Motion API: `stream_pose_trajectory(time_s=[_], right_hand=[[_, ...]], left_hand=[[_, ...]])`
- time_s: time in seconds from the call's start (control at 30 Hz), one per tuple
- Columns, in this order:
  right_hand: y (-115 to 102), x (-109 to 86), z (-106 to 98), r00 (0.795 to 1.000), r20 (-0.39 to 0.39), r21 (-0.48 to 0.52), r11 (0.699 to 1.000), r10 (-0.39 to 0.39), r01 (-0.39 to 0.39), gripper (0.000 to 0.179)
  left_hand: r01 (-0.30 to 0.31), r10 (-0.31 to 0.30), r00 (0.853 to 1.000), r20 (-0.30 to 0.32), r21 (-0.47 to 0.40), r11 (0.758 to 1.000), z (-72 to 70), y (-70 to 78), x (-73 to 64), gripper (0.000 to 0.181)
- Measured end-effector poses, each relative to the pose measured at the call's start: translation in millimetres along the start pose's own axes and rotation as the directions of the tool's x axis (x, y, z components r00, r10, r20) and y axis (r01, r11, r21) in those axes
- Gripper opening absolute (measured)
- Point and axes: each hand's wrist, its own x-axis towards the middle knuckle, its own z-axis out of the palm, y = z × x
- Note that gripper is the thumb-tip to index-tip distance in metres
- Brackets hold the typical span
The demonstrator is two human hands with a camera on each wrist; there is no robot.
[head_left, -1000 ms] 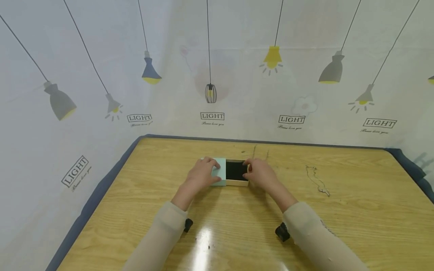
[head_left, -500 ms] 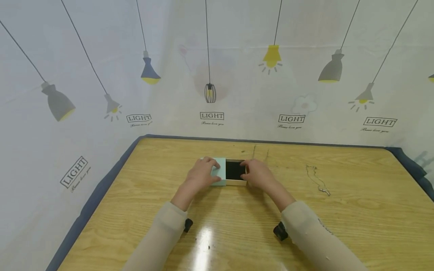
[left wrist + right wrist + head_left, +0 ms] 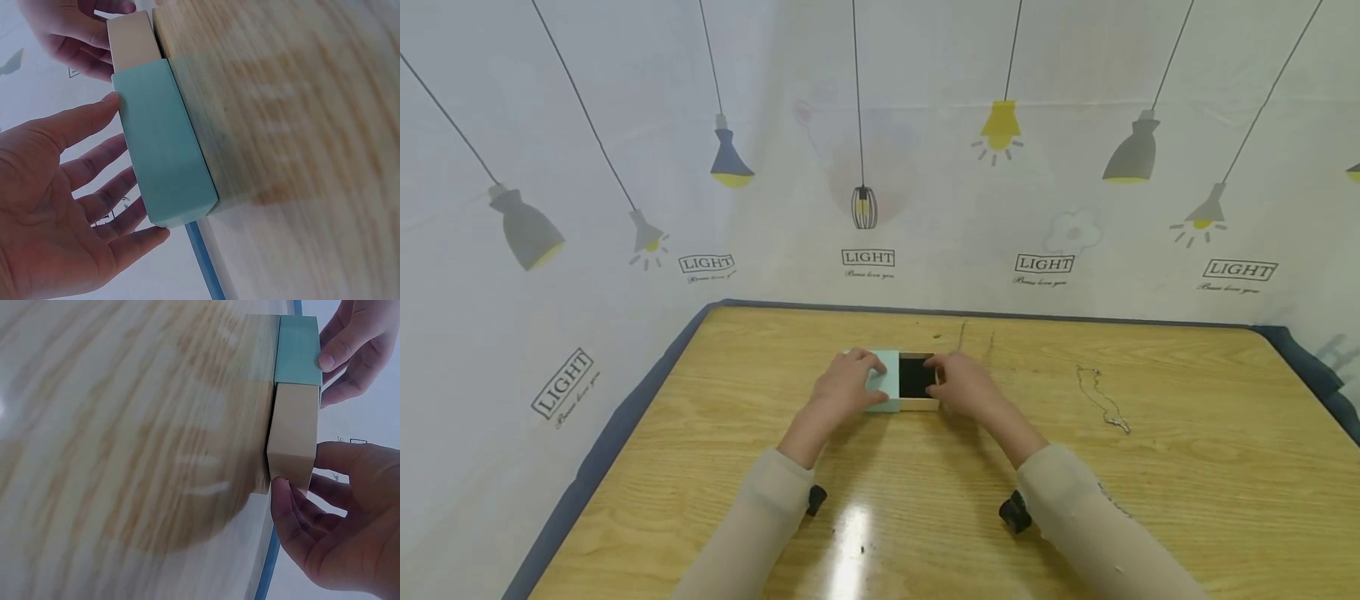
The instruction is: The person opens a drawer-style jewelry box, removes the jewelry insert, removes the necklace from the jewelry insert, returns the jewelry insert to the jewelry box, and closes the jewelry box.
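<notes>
A small drawer-style box sits on the table, its tray part-way out to the right. In the head view my left hand (image 3: 844,385) holds the mint-green sleeve (image 3: 891,382), thumb and index finger on its top. The left wrist view shows the sleeve's (image 3: 161,140) long side, with the little finger at its end corner. My right hand (image 3: 964,385) grips the outer end of the beige tray (image 3: 919,405), which has a black lining (image 3: 913,379). In the right wrist view its fingers reach round the end of the tray (image 3: 292,428). The far sides of the box are hidden.
A silver chain necklace (image 3: 1101,400) lies to the right on the wooden table (image 3: 700,467). Thin chain strands (image 3: 962,335) show behind my right hand. Another chain (image 3: 1112,498) lies partly behind the right sleeve. A lamp-patterned cloth (image 3: 940,208) hangs behind the table.
My right hand has moved left with the tray, which has slid further into the sleeve, so less black lining shows. My left hand and the sleeve have stayed in place.
</notes>
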Motion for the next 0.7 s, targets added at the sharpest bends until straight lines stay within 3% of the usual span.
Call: stream_pose_trajectory(time_s=[0.3,0.7], right_hand=[[-7.0,1.1,3.8,0.999,0.027,0.134,0.991,-0.019,0.015,0.04],[-12.7,0.2,6.6,0.999,0.021,0.327,0.944,0.028,-0.034,0.042]], left_hand=[[0.002,-0.002,1.0,0.005,-0.007,1.0,-2.1,0.9,-1.6,0.043],[0.001,-0.001,1.0,0.006,-0.003,1.0,-1.3,-0.4,2.5,0.044]])
